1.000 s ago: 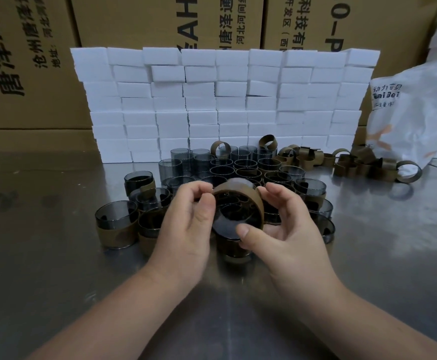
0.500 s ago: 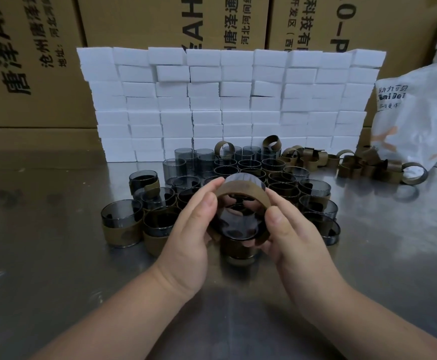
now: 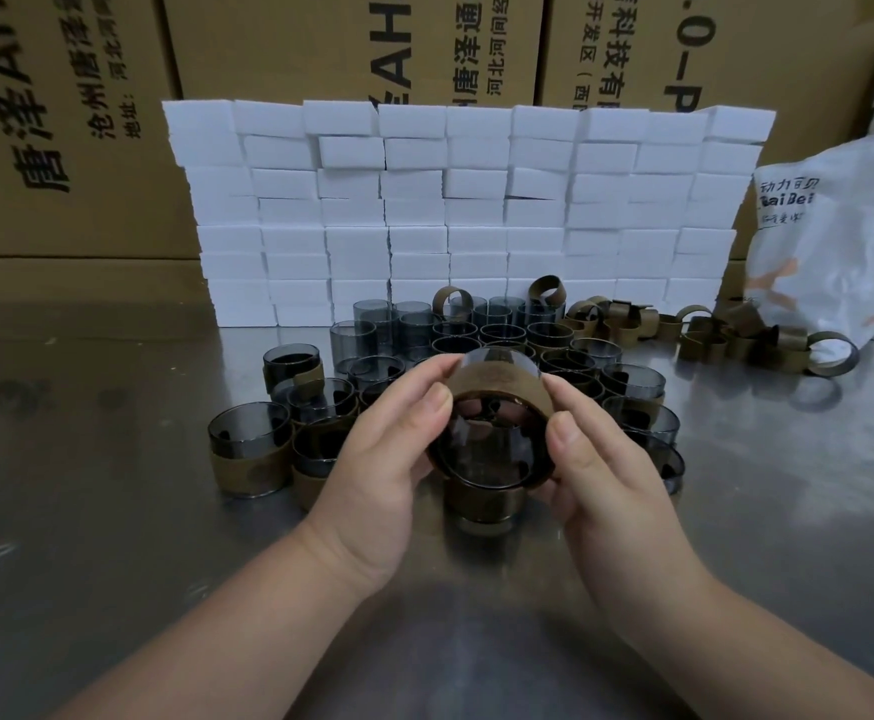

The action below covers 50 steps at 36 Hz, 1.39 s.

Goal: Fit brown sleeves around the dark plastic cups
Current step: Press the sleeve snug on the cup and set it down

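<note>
1. The left hand (image 3: pixel 372 459) and right hand (image 3: pixel 596 475) both pinch one dark cup (image 3: pixel 486 454) above the table, its mouth tilted toward the person. A brown sleeve (image 3: pixel 497 379) wraps its far half and looks nearly seated.
2. Sleeved cups (image 3: pixel 250 449) stand just left, and another sits right beneath the hands.
3. Many bare cups (image 3: pixel 455 324) wait behind and loose sleeves (image 3: pixel 736 337) lie to the right, so I'd say most of the work remains.
4. The crowded cups leave little room to set this one down. A wall of white blocks (image 3: pixel 450 210) and a plastic bag (image 3: pixel 835 241) close off the back.
</note>
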### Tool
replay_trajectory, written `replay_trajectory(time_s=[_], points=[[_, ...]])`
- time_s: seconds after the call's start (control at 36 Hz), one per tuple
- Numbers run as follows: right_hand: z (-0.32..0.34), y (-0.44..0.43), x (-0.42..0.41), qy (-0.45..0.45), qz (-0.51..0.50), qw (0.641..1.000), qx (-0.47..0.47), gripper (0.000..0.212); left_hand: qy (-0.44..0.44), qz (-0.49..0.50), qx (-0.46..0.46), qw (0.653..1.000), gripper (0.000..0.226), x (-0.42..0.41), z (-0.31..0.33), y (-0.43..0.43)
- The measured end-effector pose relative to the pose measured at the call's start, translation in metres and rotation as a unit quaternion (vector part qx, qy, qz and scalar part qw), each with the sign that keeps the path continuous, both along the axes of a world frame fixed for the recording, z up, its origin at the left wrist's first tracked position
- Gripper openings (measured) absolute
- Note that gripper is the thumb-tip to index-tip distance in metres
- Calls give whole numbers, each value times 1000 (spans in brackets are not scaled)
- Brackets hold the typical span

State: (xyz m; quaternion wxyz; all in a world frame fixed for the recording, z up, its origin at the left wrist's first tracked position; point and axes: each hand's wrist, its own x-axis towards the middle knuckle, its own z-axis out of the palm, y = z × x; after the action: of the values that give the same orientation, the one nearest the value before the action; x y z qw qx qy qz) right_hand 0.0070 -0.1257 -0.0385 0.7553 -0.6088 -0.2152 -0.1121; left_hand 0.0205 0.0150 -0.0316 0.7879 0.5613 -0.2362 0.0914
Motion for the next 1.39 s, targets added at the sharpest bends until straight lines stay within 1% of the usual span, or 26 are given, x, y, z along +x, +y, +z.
replay_trajectory(time_s=[0.11, 0.25, 0.33, 0.39, 0.44, 0.53, 0.64, 0.75, 0.89, 0.97, 1.03, 1.08, 1.14, 1.17, 1.19, 1.22, 1.28, 1.31, 1.36, 1.39], points=[[2, 1, -2, -13, 10, 1000, 8, 27, 2, -7, 1, 1000, 31, 0, 1, 1], [3, 0, -1, -1, 18, 1000, 24, 28, 22, -6, 19, 1000, 36, 2, 1, 3], [2, 0, 0, 14, 15, 999, 35, 30, 53, -29, 25, 998, 39, 5, 3, 4], [1, -1, 2, 30, 14, 998, 46, 33, 68, -49, 24, 996, 37, 5, 5, 5], [1, 0, 2, 32, 22, 998, 57, 31, 75, -71, 16, 995, 33, 5, 6, 5], [3, 1, 1, 28, 37, 997, 69, 28, 74, -101, 10, 992, 32, 5, 8, 6], [2, -1, 1, 29, 45, 996, 76, 31, 81, -130, -3, 988, 31, 4, 11, 6], [-1, -1, 4, 36, 28, 997, 70, 39, 84, -133, -15, 987, 24, 5, 10, 6], [-3, -1, 5, 29, 34, 996, 73, 35, 80, -147, -13, 986, 24, 5, 11, 7], [-5, 0, 6, 17, 21, 998, 54, 36, 83, -137, -22, 987, 24, 5, 8, 6], [-7, 1, 5, 8, 6, 1000, 28, 38, 93, -116, -29, 988, 27, 6, 6, 5], [-8, 2, 3, -2, -6, 1000, -6, 39, 90, -80, -5, 993, 30, 6, 4, 3], [-7, 3, 1, -12, -11, 1000, -20, 38, 40, -1, 92, 995, 31, 5, 4, 3], [-7, 4, 1, -16, -13, 999, -24, 38, 4, 42, 142, 989, 31, 4, 4, 2], [-7, 3, 0, -19, -16, 999, -29, 37, -29, 79, 172, 981, 31, 3, 3, 2], [-6, 3, 0, -22, -21, 999, -35, 37, -50, 114, 184, 975, 30, 3, 2, 2], [-6, 3, 0, -20, -39, 998, -41, 43, -74, 197, 203, 956, 27, 5, -1, 3], [-6, 3, 0, -21, -57, 997, -50, 44, -89, 246, 225, 939, 25, 6, -3, 4], [-6, 2, 2, -35, -105, 990, -83, 37, -117, 326, 269, 899, 21, 12, -6, 7], [-7, 1, 3, -41, -122, 986, -102, 31, -122, 356, 286, 881, 23, 14, -8, 8]])
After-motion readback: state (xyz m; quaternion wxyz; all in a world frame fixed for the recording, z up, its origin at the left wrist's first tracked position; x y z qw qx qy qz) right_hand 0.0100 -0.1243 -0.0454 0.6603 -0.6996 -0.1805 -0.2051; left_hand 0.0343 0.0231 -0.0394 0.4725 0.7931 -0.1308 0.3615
